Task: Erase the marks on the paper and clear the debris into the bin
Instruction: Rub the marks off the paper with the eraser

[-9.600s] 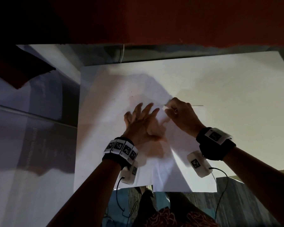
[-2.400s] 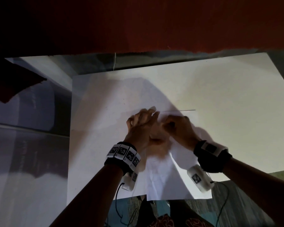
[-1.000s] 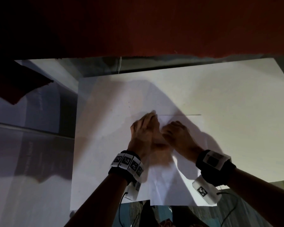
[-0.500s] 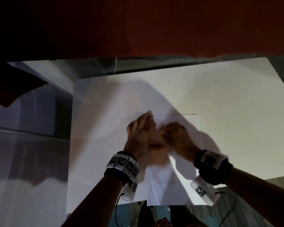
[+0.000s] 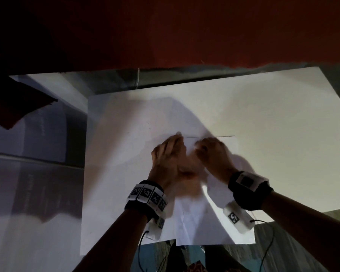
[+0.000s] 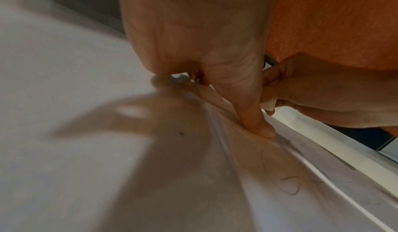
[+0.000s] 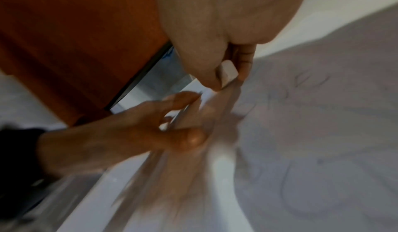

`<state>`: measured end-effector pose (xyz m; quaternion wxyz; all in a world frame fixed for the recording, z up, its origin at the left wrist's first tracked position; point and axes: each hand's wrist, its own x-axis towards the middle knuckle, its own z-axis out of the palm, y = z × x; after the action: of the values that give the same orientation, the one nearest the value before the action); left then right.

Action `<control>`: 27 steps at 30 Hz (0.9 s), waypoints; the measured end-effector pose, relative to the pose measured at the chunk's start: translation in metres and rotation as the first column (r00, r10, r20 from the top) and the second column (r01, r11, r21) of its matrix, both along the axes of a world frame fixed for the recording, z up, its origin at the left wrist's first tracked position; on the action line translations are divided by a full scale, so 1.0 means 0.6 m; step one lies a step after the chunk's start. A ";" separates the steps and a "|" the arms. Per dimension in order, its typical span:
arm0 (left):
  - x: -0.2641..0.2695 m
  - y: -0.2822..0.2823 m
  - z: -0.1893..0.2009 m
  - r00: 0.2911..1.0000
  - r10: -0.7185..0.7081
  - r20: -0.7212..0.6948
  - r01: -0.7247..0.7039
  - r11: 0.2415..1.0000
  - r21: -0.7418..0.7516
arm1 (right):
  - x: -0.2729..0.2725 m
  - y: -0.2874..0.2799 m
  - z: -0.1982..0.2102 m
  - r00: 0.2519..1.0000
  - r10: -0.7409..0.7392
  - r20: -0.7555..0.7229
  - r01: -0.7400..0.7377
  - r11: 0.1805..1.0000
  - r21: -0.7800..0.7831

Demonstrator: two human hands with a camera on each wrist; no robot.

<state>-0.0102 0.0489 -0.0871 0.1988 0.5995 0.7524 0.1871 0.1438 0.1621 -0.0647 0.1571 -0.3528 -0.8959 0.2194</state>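
Observation:
A white sheet of paper [image 5: 220, 218] lies on a larger white board [image 5: 273, 118] on the table. Faint pencil marks [image 7: 301, 89] show on the paper in the right wrist view, and pencil loops [image 6: 288, 184] in the left wrist view. My left hand [image 5: 169, 154] lies flat on the paper's upper left part, fingers straight, thumb pressing down [image 6: 258, 126]. My right hand [image 5: 210, 152] sits just right of it and pinches a small white eraser [image 7: 228, 72] against the paper near its top edge. The bin is not in view.
A dark orange wall [image 5: 185, 32] rises behind the table. To the left of the board lies a grey surface [image 5: 37, 173] with a dark red object [image 5: 14, 105] at its far corner. Cables [image 5: 267, 248] hang from my wrist devices at the table's near edge.
My right hand has shifted back and forth in small strokes with the eraser near the paper's top edge. My left hand has stayed pressed flat on the paper.

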 end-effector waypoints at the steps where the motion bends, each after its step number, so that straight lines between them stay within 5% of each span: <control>1: 0.002 0.000 0.001 1.000 -0.002 -0.003 0.002 1.000 0.009 | -0.005 -0.020 -0.002 0.997 0.075 0.012 -0.074 0.997 -0.037; 3: 0.002 0.002 0.003 1.000 -0.005 -0.001 0.005 1.000 0.021 | -0.008 -0.033 0.001 0.988 0.152 0.032 -0.146 0.978 -0.152; 7: 0.000 0.004 0.003 1.000 0.001 0.021 -0.001 1.000 -0.004 | -0.019 0.011 0.006 0.999 -0.008 0.046 0.013 0.992 -0.125; 11: 0.004 0.005 0.010 1.000 0.010 0.013 -0.010 1.000 -0.017 | -0.026 -0.011 0.007 0.993 0.113 0.024 -0.106 0.975 -0.195; 15: 0.002 0.004 0.008 1.000 0.011 0.006 -0.011 1.000 -0.024 | -0.031 0.004 0.007 1.000 -0.001 -0.002 0.000 0.984 -0.179; 18: 0.003 0.006 0.008 1.000 0.011 -0.004 -0.011 0.999 -0.032 | -0.034 -0.007 0.006 0.998 0.068 -0.015 -0.070 0.979 -0.193; 22: 0.003 0.005 0.007 1.000 0.017 -0.004 -0.018 0.998 -0.063 | -0.029 0.027 0.017 0.995 -0.095 0.000 0.094 0.983 -0.156; 25: 0.003 0.006 0.007 1.000 0.022 0.011 -0.021 0.998 -0.064 | -0.025 0.013 0.021 0.999 0.041 -0.008 -0.042 0.984 -0.170; 27: 0.001 0.007 0.007 1.000 0.015 0.009 -0.014 0.997 -0.079 | -0.021 0.024 0.020 1.000 -0.004 0.005 0.004 0.986 -0.167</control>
<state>-0.0093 0.0532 -0.0827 0.2246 0.5848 0.7624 0.1618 0.1314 0.1768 -0.0528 0.1252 -0.3671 -0.8740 0.2926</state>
